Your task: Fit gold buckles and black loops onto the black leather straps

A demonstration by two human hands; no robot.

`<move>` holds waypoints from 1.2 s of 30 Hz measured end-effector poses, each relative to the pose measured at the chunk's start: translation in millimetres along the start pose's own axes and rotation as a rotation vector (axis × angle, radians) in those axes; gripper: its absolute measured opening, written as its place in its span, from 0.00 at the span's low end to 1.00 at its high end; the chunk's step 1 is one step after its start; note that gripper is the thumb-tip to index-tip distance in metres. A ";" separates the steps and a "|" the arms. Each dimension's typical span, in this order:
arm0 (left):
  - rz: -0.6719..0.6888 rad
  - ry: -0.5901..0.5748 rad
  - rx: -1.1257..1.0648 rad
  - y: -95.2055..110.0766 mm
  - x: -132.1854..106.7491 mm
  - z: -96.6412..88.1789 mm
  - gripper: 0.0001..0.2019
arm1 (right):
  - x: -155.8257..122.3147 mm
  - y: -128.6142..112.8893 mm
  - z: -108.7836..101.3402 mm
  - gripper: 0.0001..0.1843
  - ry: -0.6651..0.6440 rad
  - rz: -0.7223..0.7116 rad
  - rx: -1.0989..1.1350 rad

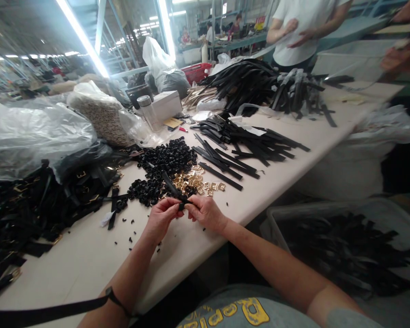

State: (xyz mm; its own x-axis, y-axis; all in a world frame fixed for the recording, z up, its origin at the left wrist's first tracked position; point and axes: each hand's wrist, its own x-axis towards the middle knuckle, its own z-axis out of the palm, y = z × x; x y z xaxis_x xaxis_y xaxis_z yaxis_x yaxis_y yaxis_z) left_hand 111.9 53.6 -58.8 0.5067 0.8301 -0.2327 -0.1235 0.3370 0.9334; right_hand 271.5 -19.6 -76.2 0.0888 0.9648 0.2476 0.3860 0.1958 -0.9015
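Observation:
Both my hands meet over the near edge of the white table point(89, 255). My left hand point(161, 219) and my right hand point(205, 212) are closed on one black strap point(172, 187), which slants up and away from my fingers. Just beyond the strap lie a heap of small black loops point(160, 166) and a small pile of gold-coloured metal buckles point(194, 181).
Loose black straps point(246, 146) spread across the table's middle, with a bigger pile point(259, 82) at the far end. A heap of finished straps point(27, 214) and plastic bags point(37, 132) lie left. A bin of straps point(345, 250) stands at right. A person in a white shirt point(300, 27) stands across.

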 end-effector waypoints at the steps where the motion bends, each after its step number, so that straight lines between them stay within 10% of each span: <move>1: 0.018 0.006 0.017 -1.3 0.2 -0.3 0.15 | 0.0 -0.2 -0.1 0.10 0.002 0.000 -0.003; 21: 0.498 -0.011 0.412 -6.3 2.1 -9.1 0.07 | 2.0 2.6 4.9 0.12 -0.140 -0.061 0.059; 36: 0.517 0.070 0.593 0.2 -6.2 7.1 0.05 | 3.5 -9.4 -1.5 0.09 -0.152 -0.038 0.071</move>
State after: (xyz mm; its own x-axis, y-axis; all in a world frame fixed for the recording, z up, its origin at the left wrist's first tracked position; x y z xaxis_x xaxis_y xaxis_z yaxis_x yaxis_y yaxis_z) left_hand 114.8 45.4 -55.3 0.4517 0.8496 0.2723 0.1568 -0.3761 0.9132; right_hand 269.6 -18.4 -66.3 -0.0669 0.9708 0.2302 0.3206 0.2394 -0.9165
